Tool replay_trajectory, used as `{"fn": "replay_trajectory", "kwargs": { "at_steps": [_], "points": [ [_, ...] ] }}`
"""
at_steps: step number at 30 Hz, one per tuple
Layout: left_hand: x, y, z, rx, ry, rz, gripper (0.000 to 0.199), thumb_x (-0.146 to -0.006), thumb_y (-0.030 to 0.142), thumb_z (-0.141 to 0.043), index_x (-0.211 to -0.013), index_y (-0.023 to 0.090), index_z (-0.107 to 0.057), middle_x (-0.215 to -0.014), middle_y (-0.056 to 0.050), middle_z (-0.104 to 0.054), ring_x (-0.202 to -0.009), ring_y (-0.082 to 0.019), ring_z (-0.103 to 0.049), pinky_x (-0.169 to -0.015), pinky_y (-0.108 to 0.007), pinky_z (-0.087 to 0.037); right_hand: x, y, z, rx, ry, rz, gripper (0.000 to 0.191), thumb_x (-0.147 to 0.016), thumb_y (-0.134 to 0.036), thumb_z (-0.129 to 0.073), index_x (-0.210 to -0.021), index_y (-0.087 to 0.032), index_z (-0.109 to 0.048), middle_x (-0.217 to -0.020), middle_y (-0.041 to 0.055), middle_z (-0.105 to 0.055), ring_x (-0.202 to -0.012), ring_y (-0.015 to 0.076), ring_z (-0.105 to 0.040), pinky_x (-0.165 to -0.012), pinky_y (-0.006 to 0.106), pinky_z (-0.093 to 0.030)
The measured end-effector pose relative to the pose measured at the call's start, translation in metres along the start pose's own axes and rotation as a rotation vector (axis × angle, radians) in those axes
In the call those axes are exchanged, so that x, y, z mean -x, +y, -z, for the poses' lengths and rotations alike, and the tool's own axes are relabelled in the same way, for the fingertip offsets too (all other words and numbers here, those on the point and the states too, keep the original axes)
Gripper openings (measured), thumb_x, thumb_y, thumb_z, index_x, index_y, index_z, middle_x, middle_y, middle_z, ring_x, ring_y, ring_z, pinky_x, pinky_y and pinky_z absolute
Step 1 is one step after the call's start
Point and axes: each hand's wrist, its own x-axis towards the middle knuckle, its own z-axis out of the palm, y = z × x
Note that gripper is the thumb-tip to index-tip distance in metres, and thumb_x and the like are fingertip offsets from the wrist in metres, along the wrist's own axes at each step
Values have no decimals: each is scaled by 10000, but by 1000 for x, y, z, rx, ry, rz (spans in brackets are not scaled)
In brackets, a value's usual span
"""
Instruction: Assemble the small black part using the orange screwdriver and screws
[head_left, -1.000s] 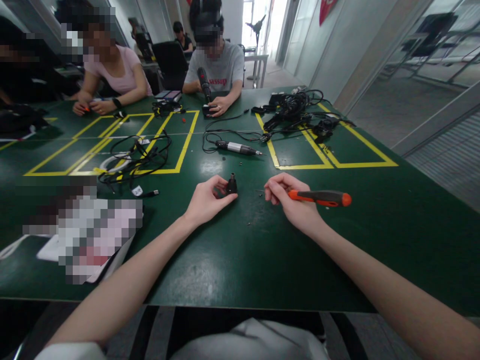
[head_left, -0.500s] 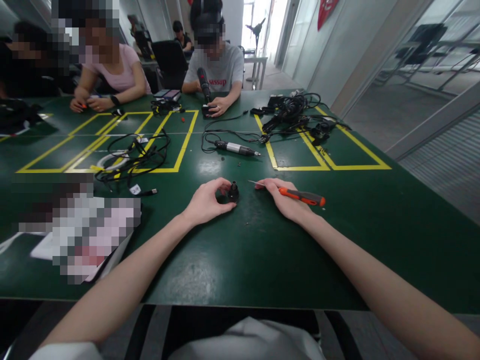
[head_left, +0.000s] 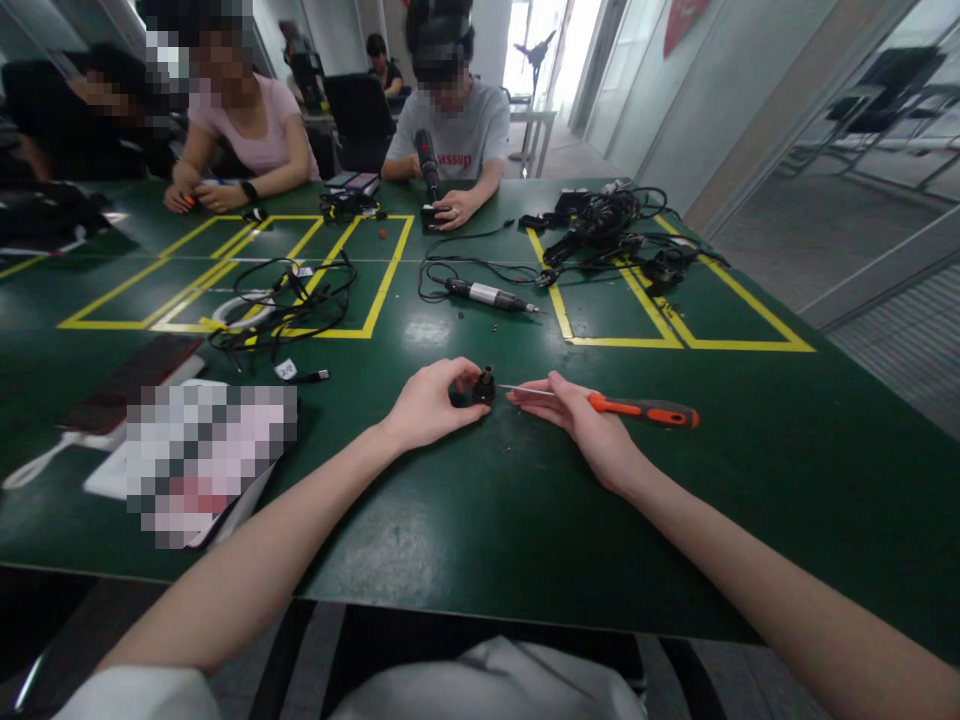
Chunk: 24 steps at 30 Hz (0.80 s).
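My left hand [head_left: 431,402] grips a small black cylindrical part [head_left: 485,386] between thumb and fingers, low over the green table [head_left: 420,530]. A narrow tube sticks up from the part's top. In my right hand [head_left: 581,420] is a screwdriver [head_left: 645,409] with an orange and grey handle. Its thin metal shaft lies along my fingers and points left, the tip close beside the black part. Whether the tip touches it I cannot tell. Tiny bits lie on the table below the hands.
Beyond my hands lies a corded electric screwdriver [head_left: 491,296]. Tangled black cables [head_left: 292,300] sit left and a cable pile [head_left: 607,225] back right, among yellow tape lines. A notebook-like item [head_left: 247,430] and a dark phone-like slab [head_left: 131,385] lie left. Across the table a co-worker [head_left: 457,130] holds a power tool.
The screwdriver's tip has come nearer the black part, and its handle now reaches further right. My left hand still grips the part. The whole view has shifted slightly.
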Motion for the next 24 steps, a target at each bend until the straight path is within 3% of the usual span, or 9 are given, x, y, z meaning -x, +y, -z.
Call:
{"fn": "replay_trajectory", "kwargs": {
  "at_steps": [4, 10, 20, 24],
  "points": [
    [0, 2, 1, 3, -8, 16, 339, -770, 362, -844, -1007, 189, -675, -949, -29, -717, -860, -197, -652, -742, -305, -470, -2, -1, 1, -91, 7, 19, 541, -823, -746, -722, -956, -225, -777, -1038, 101, -811, -1095, 297, -760, -1030, 488, -601],
    [0, 3, 4, 23, -24, -9, 319, -769, 279, -806, -1045, 190, -673, -989, -38, -722, -888, -203, -663, -781, -322, -500, -9, 3, 3, -4, 31, 88, 567, -861, -777, -652, -937, -224, -751, -1031, 101, -810, -1111, 284, -760, -1082, 467, -576],
    [0, 1, 6, 71, -21, -34, 296, -776, 255, -777, -1045, 175, -683, -954, -23, -718, -800, -161, -646, -785, -298, -519, -9, 1, -3, 1, -54, 17, 595, -759, -804, -740, -868, -219, -723, -905, 67, -793, -919, 235, -783, -926, 386, -641],
    [0, 0, 7, 66, -21, -35, 297, -783, 262, -781, -1049, 176, -680, -956, -26, -722, -808, -161, -647, -794, -302, -525, -8, -1, -3, -26, -93, -69, 553, -831, -746, -709, -887, -196, -714, -874, 93, -795, -854, 215, -780, -854, 335, -642]
  ]
}}
